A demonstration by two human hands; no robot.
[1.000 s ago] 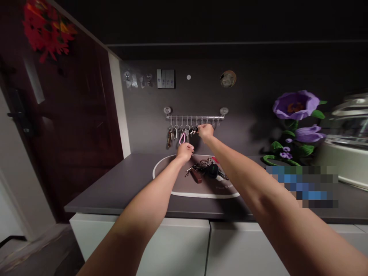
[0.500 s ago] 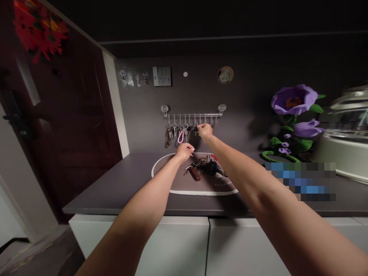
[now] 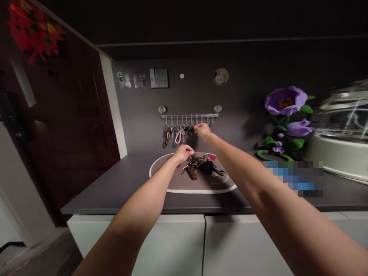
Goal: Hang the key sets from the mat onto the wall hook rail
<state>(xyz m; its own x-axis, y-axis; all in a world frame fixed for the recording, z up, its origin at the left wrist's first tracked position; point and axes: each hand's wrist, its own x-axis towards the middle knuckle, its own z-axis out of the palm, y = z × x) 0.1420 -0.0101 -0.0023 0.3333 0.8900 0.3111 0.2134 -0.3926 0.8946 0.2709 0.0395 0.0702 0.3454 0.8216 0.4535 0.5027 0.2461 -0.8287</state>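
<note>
A clear hook rail (image 3: 189,115) is fixed to the dark wall, with several keys on rings hanging from its left and middle hooks. Among them is a pink strap (image 3: 178,136). At the middle of the rail my right hand (image 3: 202,131) is pinched on a small dark-headed key (image 3: 192,129) close under a hook. Lower down, my left hand (image 3: 184,153) hovers over the mat with its fingertips pressed together; whatever they hold is too small to name. Just below it lies a pile of keys (image 3: 205,166) with a brown fob (image 3: 191,173) and a red piece (image 3: 212,157).
The pile rests on an oval brown mat (image 3: 163,180) with a white rim, on a grey counter (image 3: 115,184). To the right stand a purple flower decoration (image 3: 286,101), a blurred-out patch and a cream appliance (image 3: 339,149). A dark door (image 3: 71,134) is on the left.
The whole view has shifted slightly, so the scene sits a little further left. My right hand stays at the rail with the key, and my left hand stays over the pile.
</note>
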